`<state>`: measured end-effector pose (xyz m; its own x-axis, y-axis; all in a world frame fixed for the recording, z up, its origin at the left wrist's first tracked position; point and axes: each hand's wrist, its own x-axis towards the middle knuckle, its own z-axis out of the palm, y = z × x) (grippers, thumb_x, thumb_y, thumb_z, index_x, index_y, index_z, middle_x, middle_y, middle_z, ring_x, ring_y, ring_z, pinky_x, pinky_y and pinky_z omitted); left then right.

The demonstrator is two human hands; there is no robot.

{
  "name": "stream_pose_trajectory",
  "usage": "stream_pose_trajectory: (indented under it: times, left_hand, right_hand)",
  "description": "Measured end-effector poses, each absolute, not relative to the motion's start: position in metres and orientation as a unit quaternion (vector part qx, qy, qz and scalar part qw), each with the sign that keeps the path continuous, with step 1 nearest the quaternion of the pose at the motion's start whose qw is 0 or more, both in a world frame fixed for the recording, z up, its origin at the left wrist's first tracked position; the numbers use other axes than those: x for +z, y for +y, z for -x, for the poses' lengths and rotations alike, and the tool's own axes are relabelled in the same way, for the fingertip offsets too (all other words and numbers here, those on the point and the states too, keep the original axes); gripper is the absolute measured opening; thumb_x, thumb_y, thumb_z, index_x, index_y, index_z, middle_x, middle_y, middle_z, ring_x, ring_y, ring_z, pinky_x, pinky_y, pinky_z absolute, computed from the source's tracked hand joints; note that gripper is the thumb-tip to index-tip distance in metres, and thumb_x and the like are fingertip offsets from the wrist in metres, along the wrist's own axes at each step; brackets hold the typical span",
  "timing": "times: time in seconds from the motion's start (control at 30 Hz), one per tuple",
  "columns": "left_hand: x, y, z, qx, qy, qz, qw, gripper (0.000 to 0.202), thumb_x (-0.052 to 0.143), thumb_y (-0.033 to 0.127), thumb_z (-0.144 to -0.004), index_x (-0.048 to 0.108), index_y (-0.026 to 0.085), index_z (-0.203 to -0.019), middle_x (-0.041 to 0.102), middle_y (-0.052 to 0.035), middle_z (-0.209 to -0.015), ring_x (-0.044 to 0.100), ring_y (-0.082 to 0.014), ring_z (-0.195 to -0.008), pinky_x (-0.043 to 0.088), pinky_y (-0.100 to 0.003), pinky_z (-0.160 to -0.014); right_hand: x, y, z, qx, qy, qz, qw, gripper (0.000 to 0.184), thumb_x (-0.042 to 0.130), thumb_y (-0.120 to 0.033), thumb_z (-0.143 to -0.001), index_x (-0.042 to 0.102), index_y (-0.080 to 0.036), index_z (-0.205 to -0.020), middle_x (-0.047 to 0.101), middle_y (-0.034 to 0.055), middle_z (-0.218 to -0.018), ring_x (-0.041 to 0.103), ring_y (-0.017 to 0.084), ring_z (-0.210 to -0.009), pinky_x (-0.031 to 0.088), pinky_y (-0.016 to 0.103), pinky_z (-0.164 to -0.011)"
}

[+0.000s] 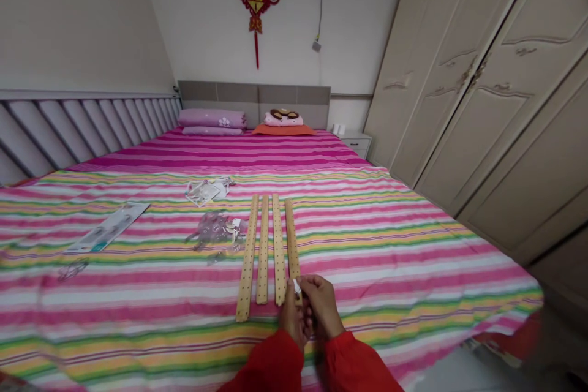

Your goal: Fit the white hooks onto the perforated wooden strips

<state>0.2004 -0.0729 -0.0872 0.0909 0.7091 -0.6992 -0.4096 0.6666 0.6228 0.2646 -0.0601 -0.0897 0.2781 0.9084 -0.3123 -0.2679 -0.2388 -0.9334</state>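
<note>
Several flat wooden strips with rows of small holes lie side by side on the striped bedspread. Over the near end of the rightmost wooden strip point(291, 226), my two hands meet. My left hand point(290, 315) and my right hand point(322, 301) pinch a small white piece point(296, 286) between their fingertips; its exact kind is too small to make out. The fingers partly hide the strip's near end. Left of my hands are the other strips, the longest wooden strip point(248, 260) being outermost.
Clear plastic bags with small parts point(218, 229) lie left of the strips. Beyond them are opened white packets point(209, 190). Further left are a long flat package point(110, 228) and a small clear item point(73, 269). Folded bedding point(212, 119) sits by the headboard; a wardrobe point(482, 86) stands right.
</note>
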Motion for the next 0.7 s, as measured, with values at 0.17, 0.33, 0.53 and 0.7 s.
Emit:
stream_pose_trajectory:
  times: [0.17, 0.33, 0.53, 0.7]
  left_hand:
    - [-0.079, -0.090, -0.177, 0.304, 0.518, -0.071, 0.796, 0.064, 0.045, 0.076, -0.068, 0.058, 0.013, -0.065, 0.055, -0.0023, -0.051, 0.043, -0.0063, -0.036, 0.024, -0.016, -0.034]
    - [-0.079, -0.105, -0.120, 0.185, 0.522, -0.225, 0.802, 0.070, 0.034, 0.077, -0.072, 0.051, 0.016, -0.045, 0.048, -0.0037, -0.037, 0.034, -0.0070, -0.027, 0.016, -0.019, -0.032]
    - [-0.035, -0.054, -0.040, 0.366, 0.567, -0.477, 0.563, 0.044, 0.072, 0.058, -0.056, 0.056, 0.017, -0.052, 0.053, 0.0012, -0.045, 0.046, -0.0091, -0.042, 0.032, -0.020, -0.043]
    - [-0.019, 0.020, -0.009, 0.479, 0.591, -0.566, 0.318, 0.015, 0.070, 0.030, -0.059, 0.066, 0.019, -0.068, 0.064, -0.0002, -0.065, 0.055, -0.0146, -0.065, 0.043, -0.024, -0.063]
  right_hand:
    - [-0.092, -0.060, -0.271, 0.475, -0.331, 0.574, 0.579, 0.033, 0.073, -0.046, -0.057, 0.062, -0.016, -0.060, 0.058, -0.0015, -0.051, 0.051, 0.012, -0.046, 0.039, 0.023, -0.045]
    - [-0.089, -0.063, -0.279, 0.440, -0.379, 0.578, 0.574, 0.041, 0.067, -0.056, -0.064, 0.061, -0.016, -0.054, 0.057, 0.0001, -0.050, 0.052, 0.015, -0.053, 0.040, 0.026, -0.054]
    - [-0.083, -0.066, -0.285, 0.432, -0.350, 0.571, 0.604, 0.040, 0.072, -0.056, -0.056, 0.065, -0.016, -0.060, 0.062, 0.0033, -0.057, 0.055, 0.019, -0.060, 0.044, 0.029, -0.060]
    - [-0.078, -0.063, -0.286, 0.410, -0.358, 0.572, 0.614, 0.036, 0.070, -0.052, -0.058, 0.067, -0.017, -0.064, 0.063, 0.0036, -0.060, 0.054, 0.019, -0.059, 0.044, 0.029, -0.059]
